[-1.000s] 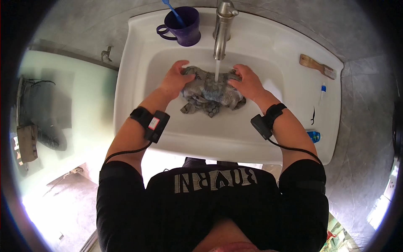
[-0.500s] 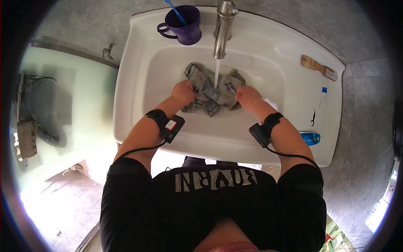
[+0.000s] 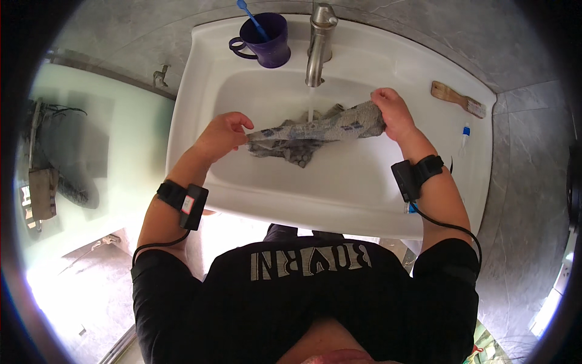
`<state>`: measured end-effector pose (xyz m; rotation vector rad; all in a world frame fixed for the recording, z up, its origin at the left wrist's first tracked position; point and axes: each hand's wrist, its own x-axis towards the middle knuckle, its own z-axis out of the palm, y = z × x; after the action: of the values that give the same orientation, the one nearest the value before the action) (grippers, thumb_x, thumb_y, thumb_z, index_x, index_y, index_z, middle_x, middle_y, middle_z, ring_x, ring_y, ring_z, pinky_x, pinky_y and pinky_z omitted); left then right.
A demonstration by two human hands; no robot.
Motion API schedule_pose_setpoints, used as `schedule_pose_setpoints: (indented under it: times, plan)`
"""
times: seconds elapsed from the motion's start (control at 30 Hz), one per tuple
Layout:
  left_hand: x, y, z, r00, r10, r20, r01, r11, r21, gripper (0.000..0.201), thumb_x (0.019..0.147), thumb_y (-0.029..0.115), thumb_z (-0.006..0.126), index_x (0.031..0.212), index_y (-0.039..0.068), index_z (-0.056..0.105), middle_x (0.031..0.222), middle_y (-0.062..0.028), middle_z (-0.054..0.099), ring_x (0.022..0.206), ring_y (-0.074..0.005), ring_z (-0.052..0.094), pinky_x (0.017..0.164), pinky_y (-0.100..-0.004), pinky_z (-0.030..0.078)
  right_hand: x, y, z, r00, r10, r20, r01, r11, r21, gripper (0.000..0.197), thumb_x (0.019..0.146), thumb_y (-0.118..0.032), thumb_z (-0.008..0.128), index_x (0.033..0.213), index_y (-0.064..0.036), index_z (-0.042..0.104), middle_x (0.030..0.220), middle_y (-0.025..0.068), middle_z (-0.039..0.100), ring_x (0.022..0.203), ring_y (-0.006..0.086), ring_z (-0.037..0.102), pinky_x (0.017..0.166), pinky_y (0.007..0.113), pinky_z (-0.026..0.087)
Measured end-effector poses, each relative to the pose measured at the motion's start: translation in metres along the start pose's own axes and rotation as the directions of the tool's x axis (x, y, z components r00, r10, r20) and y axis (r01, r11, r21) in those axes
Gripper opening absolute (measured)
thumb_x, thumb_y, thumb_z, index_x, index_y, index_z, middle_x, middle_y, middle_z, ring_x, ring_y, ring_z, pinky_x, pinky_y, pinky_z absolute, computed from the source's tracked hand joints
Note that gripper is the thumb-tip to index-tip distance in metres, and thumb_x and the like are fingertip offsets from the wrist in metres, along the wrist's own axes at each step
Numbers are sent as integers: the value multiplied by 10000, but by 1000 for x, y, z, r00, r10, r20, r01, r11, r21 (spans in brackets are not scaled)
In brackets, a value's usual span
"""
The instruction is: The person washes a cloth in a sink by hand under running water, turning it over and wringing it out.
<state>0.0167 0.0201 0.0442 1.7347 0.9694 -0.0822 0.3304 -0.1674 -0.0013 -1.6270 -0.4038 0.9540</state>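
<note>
Cloth [image 3: 354, 123], count one, gray and patterned, was stretched between two hands over the basin of one white sink [image 3: 291, 200]; its lower folds hung bunched beneath the taut upper edge. Left hand [image 3: 225, 134] pinched the left end between thumb and fingers; right hand [image 3: 395, 115] gripped the right end, slightly higher. One metal faucet [image 3: 318, 45] ran one thin stream down to the middle of the cloth. Rear left ledge: one purple mug [image 3: 276, 48] with one blue toothbrush [image 3: 253, 20] in it. Right ledge: one wooden-handled brush [image 3: 454, 97] and one small blue-capped item [image 3: 465, 132]. Forearms: two strapped black devices [image 3: 193, 206], one each
</note>
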Motion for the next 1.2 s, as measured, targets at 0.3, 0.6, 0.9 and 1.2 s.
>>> schedule_pose_setpoints:
  times: [0.3, 0.6, 0.9, 1.2]
  plan:
    - [60, -31, 24, 952, 189, -240, -98, 932, 348, 155, 682, 98, 604, 823, 47, 642, 672, -90, 603, 649, -263, 589, 638, -342, 482, 31, 24, 26, 997, 34, -75, -50, 973, -224, 312, 741, -98, 627, 1042, -97, 544, 909, 43, 550, 753, 175, 548, 578, 336, 453]
    - [68, -41, 77, 917, 369, -153, -169, 705, 689, 385, 755, 281, 633, 1116, 164, 568, 1193, -125, 457, 1056, -315, 496, 900, -406, 419, -10, 42, 67, 946, -221, 238, 286, 221, -932, 485, 731, -255, 662, 1189, -189, 515, 1263, 139, 410, 1143, 317, 424, 898, 424, 402]
    - [74, -22, 76, 998, 45, 40, -60, 656, 752, 179, 759, 197, 596, 929, 180, 646, 1070, -91, 504, 1025, -277, 507, 855, -376, 441, -1, 29, 56, 908, -211, 363, 352, -86, -932, 187, 797, -170, 556, 977, -148, 604, 1049, 68, 505, 1044, 280, 468, 827, 436, 415]
    - [67, -26, 73, 852, 521, -52, -456, 788, 414, 41, 767, 96, 562, 784, 86, 597, 907, -107, 542, 844, -285, 540, 735, -358, 455, -18, 68, 47, 904, -64, 423, 426, 238, -873, 126, 816, -194, 523, 881, -101, 578, 929, 109, 548, 874, 320, 564, 732, 425, 465]
